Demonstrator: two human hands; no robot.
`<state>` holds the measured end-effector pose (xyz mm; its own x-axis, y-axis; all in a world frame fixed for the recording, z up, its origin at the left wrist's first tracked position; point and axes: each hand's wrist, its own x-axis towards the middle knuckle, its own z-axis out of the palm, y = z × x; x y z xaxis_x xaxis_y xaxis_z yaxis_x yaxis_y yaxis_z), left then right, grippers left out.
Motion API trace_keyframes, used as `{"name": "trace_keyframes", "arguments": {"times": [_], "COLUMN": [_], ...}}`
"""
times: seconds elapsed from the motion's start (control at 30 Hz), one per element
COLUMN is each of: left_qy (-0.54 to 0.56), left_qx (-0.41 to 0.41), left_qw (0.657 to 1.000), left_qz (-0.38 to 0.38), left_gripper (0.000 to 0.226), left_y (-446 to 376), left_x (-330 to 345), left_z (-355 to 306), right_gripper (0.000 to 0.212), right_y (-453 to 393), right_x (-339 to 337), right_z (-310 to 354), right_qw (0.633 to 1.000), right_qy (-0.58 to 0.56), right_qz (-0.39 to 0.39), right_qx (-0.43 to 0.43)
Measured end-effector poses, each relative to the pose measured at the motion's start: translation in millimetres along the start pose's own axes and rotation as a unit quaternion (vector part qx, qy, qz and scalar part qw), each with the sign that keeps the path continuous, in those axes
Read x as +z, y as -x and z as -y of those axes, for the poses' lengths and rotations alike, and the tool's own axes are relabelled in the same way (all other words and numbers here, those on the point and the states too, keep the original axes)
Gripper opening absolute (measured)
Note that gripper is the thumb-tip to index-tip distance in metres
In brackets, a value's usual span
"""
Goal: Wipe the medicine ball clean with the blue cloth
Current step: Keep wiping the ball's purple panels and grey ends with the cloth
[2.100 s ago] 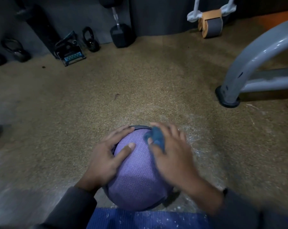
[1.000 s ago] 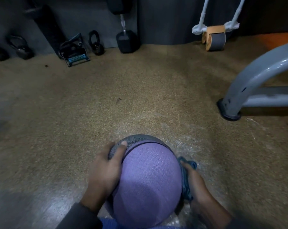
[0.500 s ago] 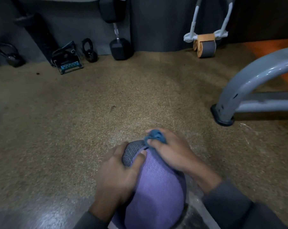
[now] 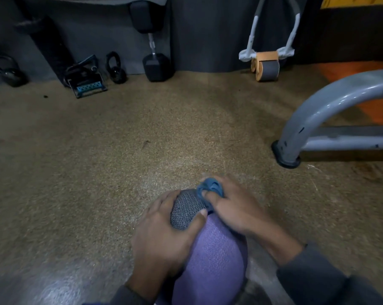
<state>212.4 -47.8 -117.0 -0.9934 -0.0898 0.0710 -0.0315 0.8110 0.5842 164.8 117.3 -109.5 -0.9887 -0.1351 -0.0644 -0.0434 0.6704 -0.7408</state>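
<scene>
Left hand is spread wide over the purple medicine ball (grey panel at 12 o'clock), right hand has its fingers bunching the blue cloth against it.

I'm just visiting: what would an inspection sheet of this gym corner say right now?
Surface: speckled brown floor, glossy near the bottom left.
Job's things: medicine ball, purple with a grey panel, on the floor; blue cloth bunched against its far side.
Clutter: dumbbell, kettlebells, ab roller along the wall.
Grippers: left hand rests spread on the ball; right hand grips the cloth.
Cables: nothing seen.
Surroundings: grey metal frame at right, dark wall behind.
</scene>
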Motion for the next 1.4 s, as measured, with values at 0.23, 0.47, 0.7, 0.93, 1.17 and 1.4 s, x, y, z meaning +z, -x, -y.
{"name": "trace_keyframes", "arguments": {"times": [0.23, 0.47, 0.7, 0.93, 1.17, 1.4], "left_qy": [0.020, 0.101, 0.181, 0.075, 0.211, 0.246], "left_qx": [-0.010, -0.118, -0.198, 0.131, 0.029, 0.046], "left_qw": [1.000, 0.985, 0.944, 0.976, 0.956, 0.950], "left_qz": [0.012, 0.081, 0.194, 0.155, 0.200, 0.187], "left_gripper": [0.088, 0.078, 0.061, 0.063, 0.050, 0.050], "left_y": [0.2, -42.7, -100.9, -112.2, -122.6, -117.8], "left_x": [-4.3, -14.5, -16.3, -19.3, -12.3, -16.5], "left_z": [3.8, 4.2, 32.8, 36.8, 28.1, 39.8], "right_gripper": [0.015, 0.016, 0.037, 0.024, 0.020, 0.039], "right_y": [-24.8, 36.9, -6.0, -71.8, -81.4, 1.8], "right_x": [5.0, 44.9, 21.1, 13.2, 21.6, 45.2], "right_z": [-23.3, -60.9, -18.6, -38.4, -50.9, -20.0], "right_qw": [0.966, 0.863, 0.979, 0.956, 0.905, 0.951], "right_qy": [-0.219, -0.394, -0.172, -0.227, -0.334, -0.186], "right_qz": [0.033, -0.162, -0.109, -0.015, -0.046, -0.245], "right_qx": [0.130, 0.270, 0.018, 0.185, 0.258, 0.022]}}
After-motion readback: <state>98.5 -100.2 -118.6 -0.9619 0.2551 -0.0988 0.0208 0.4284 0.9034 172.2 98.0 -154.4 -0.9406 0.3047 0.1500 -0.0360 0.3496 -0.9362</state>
